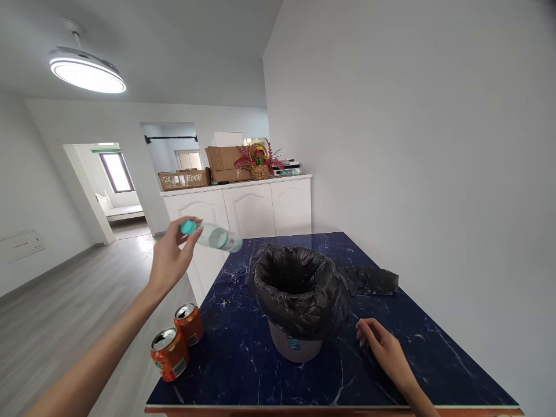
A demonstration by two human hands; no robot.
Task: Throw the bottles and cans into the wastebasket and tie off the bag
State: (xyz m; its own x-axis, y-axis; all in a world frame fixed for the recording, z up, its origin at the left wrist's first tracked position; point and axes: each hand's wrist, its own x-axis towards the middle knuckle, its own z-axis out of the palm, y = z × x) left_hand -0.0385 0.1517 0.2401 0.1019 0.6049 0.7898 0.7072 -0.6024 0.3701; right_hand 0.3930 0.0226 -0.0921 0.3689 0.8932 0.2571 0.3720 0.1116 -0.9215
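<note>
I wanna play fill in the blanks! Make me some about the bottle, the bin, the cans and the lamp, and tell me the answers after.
The bottle is held in the person's ____ hand.
The bin is lined with a bag whose color is ____.
The number of drink cans standing on the table is ____.
The ceiling lamp is switched ____.

Missing words: left; black; two; on.

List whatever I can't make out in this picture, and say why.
All in the head view:
- Bottom of the bin: hidden by shadow and the black liner.
- Fine detail on the bottle in the left hand: blurred.
- Contents of the two orange cans: openings too small and dark.
- Rest of the right forearm: cut off by the bottom edge.
</note>
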